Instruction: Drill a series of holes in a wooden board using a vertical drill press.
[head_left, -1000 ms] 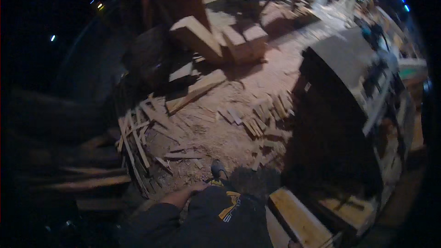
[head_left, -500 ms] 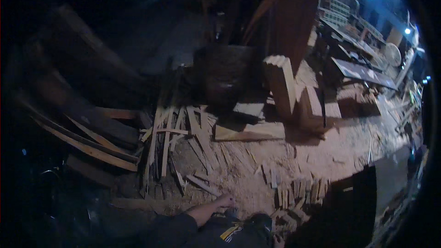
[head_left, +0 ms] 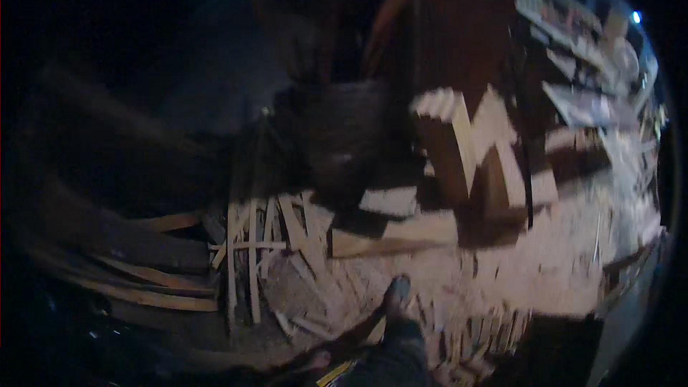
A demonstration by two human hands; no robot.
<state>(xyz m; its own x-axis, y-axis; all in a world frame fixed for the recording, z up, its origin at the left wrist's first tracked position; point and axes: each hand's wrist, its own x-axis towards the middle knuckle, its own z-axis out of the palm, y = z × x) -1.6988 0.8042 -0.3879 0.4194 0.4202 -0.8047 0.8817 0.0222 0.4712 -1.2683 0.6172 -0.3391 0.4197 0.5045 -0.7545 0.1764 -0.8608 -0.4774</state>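
My left hand [head_left: 319,360] hangs low near the bottom edge, dim and smeared, so its fingers cannot be made out. No held thing shows beside it. My right hand is out of the picture. Between the wood scraps my foot [head_left: 398,292] is set forward on the sawdust-covered ground, with the dark trouser leg [head_left: 403,340] behind it. Just ahead of the foot lies a pale wooden board [head_left: 423,231]. Thin wood strips [head_left: 254,265] lie in a loose heap to the left of it.
A stack of long planks with cut ends [head_left: 459,136] stands ahead. Short offcuts [head_left: 494,330] are strewn at the lower right. Curved slabs [head_left: 165,297] lie at the left. Further right are more boards [head_left: 591,107]. Much of the left side is dark.
My view has shifted and my foot has come forward onto the sawdust. My left hand has dropped lower and left; my right hand has gone out of the picture.
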